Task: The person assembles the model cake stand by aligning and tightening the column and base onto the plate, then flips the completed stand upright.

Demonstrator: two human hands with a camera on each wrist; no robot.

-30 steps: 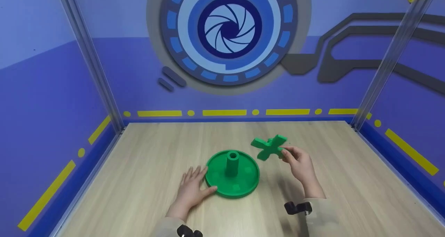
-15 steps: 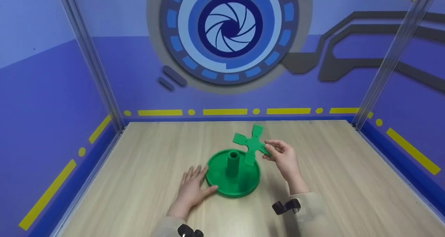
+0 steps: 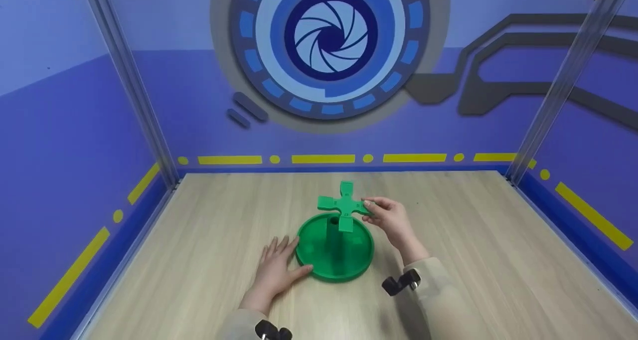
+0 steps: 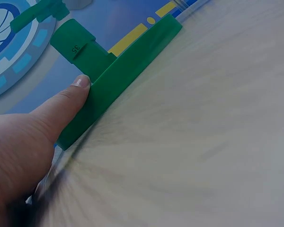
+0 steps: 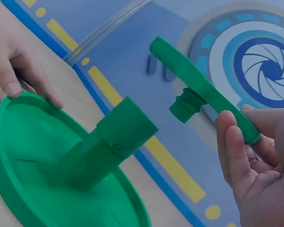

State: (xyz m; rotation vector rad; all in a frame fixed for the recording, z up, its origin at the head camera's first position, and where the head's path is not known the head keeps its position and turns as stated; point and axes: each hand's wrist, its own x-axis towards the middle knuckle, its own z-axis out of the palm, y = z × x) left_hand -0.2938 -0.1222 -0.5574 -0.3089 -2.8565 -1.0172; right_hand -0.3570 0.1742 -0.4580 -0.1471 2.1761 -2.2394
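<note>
We read 35 on the post [image 4: 83,50] of a dish [image 3: 313,250] on a wooden worktop [image 3: 219,215] between blue walls [image 3: 75,175], left grip [image 3: 277,274] spread against the dish, right grip [image 3: 393,221] pinching a cross [image 3: 346,205].

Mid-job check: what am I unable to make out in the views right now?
Head: the stub under the green cross, hidden by the cross; its markings, too small to read.
Left wrist: the inside of the green dish, hidden by its own wall; part of the cross, cut off by the top edge.
Right wrist: part of the dish, cut off by the bottom edge.
</note>
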